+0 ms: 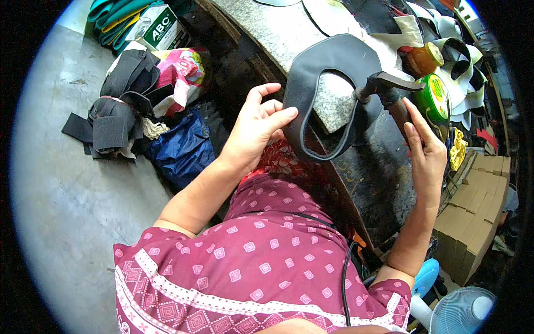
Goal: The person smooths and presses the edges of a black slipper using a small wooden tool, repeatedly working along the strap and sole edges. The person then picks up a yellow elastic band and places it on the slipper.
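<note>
A dark, flat, ring-shaped piece of sheet material with a raised inner edge [345, 47] lies on the black, worn-topped table [381, 164], partly over a pale grey, speckled stone slab [334, 106] that shows through its oval opening. Right grip [427, 146]: closed around the brown handle of a dark-headed hammer with black wrapping below the head [398, 114]; the fingers lie along the handle, and the head stands over the right rim of the opening. Whether the head touches the ring cannot be told. Left grip [253, 125]: fingers partly curled, palm turned inward, thumb tip at the left outer edge of the ring; whether thumb and fingers pinch that edge cannot be told.

To the right of the hammer stand a round, green, lidded tub [433, 98] and, just beyond it, an amber jar with a yellow lid [425, 58], tilted. Curled white strips [466, 75] lie beside both, and a bright yellow bundle of cord [458, 149] lies nearer the person. Farther right are stacked brown cardboard pieces [470, 209]. On the grey floor [72, 206], at the left, a tied bundle of black fabric-like strips [117, 119] lies beside a crumpled dark blue plastic bag [183, 147].
</note>
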{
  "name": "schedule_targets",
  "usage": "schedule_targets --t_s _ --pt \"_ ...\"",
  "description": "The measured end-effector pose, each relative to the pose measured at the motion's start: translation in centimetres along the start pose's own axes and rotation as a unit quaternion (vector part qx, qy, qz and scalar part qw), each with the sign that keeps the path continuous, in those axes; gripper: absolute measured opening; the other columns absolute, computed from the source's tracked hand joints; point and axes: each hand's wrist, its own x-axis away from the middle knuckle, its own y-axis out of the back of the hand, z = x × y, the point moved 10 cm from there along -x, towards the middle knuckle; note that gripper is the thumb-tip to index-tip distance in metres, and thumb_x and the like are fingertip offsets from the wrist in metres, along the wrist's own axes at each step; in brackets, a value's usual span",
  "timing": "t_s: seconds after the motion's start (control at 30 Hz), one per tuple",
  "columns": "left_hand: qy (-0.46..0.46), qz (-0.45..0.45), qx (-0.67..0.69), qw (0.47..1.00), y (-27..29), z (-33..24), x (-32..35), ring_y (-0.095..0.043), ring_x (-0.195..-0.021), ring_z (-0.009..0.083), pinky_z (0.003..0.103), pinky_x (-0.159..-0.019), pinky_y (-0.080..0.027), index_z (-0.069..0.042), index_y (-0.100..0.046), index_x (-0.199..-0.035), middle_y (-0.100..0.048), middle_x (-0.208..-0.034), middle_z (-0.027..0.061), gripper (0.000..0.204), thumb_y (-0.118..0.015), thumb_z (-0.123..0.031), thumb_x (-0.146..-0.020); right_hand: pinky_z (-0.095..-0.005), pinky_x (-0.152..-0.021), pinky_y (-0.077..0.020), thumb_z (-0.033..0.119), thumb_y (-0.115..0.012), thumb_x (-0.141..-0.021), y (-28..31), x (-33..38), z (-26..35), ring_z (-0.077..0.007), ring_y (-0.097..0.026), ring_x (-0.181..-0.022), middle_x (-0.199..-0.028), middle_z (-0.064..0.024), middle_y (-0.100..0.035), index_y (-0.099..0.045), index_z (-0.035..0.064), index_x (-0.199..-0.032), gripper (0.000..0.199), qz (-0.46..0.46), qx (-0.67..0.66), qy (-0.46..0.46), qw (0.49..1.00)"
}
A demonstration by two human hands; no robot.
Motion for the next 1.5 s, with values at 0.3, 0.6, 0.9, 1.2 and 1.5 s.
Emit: schedule_targets --t_s 0.3,0.6,0.9,1.2,1.5 --pt "-0.089 0.039 -0.032 0.995 -2.0 -1.3 -1.8 -0.066 -0.095 0.0138 0.027 -0.084 -0.055 -0.004 -0.051 -0.124 -0.066 -0.108 0.0105 0.041 -0.064 0.007 -0.087 -0.0282 -0.068 -0.0545 0.014 -0.067 -0.098 1.3 -1.3 6.0 -0.0109 -0.070 -0.081 -0.113 -0.0058 -0.076 -0.065 0.0144 -0.136 0.039 -0.099 -0.123 0.119 0.980" --pt "-0.087 0.023 -0.028 0.996 -2.0 -1.2 -1.6 -0.065 -0.095 0.0120 0.026 -0.084 -0.055 0.000 -0.052 -0.121 -0.066 -0.105 0.0081 0.033 -0.062 0.004 -0.090 -0.0290 -0.073 -0.0543 0.017 -0.073 -0.091 -0.6 -1.4 7.9 -0.0190 -0.072 -0.082 -0.101 -0.0075 -0.075 -0.070 0.0238 -0.130 0.039 -0.085 0.042 0.198 0.976" --pt "-0.111 -0.005 0.001 0.994 -1.7 -1.4 -1.4 -0.060 -0.092 0.0085 0.023 -0.081 -0.051 0.000 -0.054 -0.117 -0.063 -0.105 0.0061 0.029 -0.060 0.006 -0.089 -0.0316 -0.079 -0.0557 0.036 -0.063 -0.099 -2.7 -3.1 1.9 -0.0259 -0.074 -0.093 -0.111 -0.0094 -0.075 -0.068 0.0314 -0.131 0.032 -0.021 0.037 0.062 0.997" --pt "-0.127 -0.036 0.028 0.991 -0.6 -2.0 -1.2 -0.060 -0.092 0.0087 0.023 -0.083 -0.051 0.000 -0.054 -0.119 -0.063 -0.107 0.0066 0.027 -0.059 0.004 -0.092 -0.0296 -0.088 -0.0542 0.029 -0.063 -0.101 -2.3 -1.4 -0.9 -0.0219 -0.073 -0.104 -0.119 -0.0096 -0.073 -0.067 0.0231 -0.133 0.034 -0.023 0.024 -0.051 0.998" --pt "-0.112 -0.031 -0.008 0.993 0.0 -1.0 -1.5 -0.059 -0.089 0.0088 0.022 -0.080 -0.051 -0.001 -0.056 -0.118 -0.061 -0.104 0.0050 0.025 -0.061 0.000 -0.094 -0.0332 -0.084 -0.0555 0.018 -0.065 -0.099 -1.4 2.2 -0.3 -0.0214 -0.073 -0.102 -0.126 -0.0114 -0.070 -0.063 0.0168 -0.138 0.039 -0.030 0.023 0.039 0.999"
